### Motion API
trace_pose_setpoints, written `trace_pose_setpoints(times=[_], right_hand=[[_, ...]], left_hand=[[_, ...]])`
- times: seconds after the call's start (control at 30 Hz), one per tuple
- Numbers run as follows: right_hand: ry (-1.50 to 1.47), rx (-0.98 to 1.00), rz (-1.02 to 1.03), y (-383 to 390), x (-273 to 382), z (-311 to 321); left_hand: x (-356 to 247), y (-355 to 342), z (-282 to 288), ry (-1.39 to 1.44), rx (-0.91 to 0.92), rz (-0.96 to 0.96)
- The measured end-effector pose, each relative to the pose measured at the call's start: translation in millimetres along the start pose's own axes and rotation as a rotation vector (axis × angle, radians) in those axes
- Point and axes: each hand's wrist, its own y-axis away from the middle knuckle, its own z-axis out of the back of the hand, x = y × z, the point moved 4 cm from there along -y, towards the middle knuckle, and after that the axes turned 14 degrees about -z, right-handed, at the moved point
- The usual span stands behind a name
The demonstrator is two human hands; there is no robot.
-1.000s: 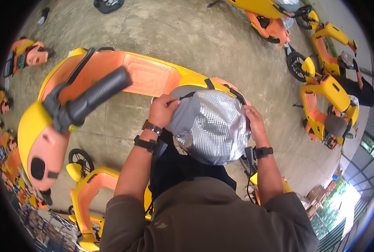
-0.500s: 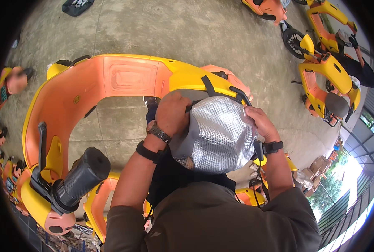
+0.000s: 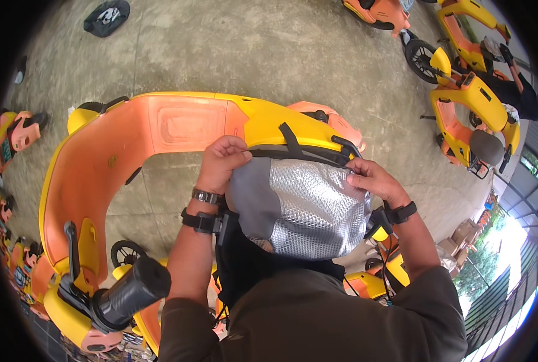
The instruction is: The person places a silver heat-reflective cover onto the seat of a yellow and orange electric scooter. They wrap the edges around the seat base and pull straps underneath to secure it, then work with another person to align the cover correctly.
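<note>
Silver-and-grey cover (image 3: pixel 317 208) at a yellow scooter (image 3: pixel 275 125), left fingers (image 3: pixel 238 159) pinching its corner, right fingers (image 3: pixel 362 181) gripping its opposite edge.

"Where is the camera?"
"Worn on a person's head, the wide fisheye looks steeply down past the brown shirt (image 3: pixel 335 320) to the left hand (image 3: pixel 222 163) and right hand (image 3: pixel 376 181), close below."
"How far does it reach?"
"Beyond the nearby yellow-orange scooter (image 3: pixel 187 120) to concrete floor (image 3: pixel 245 57), edges bending toward a dark round rim."

A black item (image 3: pixel 106 18) lies upper left on the floor (image 3: pixel 238 51); a grey-seated scooter (image 3: pixel 487 101) stands right, cardboard boxes (image 3: pixel 463 233) lower right.
</note>
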Motion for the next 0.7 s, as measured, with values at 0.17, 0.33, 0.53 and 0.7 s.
trace_pose_setpoints(times=[0.17,0.33,0.53,0.7], right_hand=[[0.025,0.064,-0.022,-1,18,-5],[0.119,0.061,-0.007,-21,20,-2],[0.383,-0.083,0.08,-23,35,-11],[0.443,0.038,0.26,-58,59,-42]], left_hand=[[2,-15,25,-0.078,0.07,0.061],[-5,-6,14,-0.371,0.313,0.165],[-13,-10,1,-0.767,0.637,-0.034],[-24,-1,38,-0.807,0.18,0.045]])
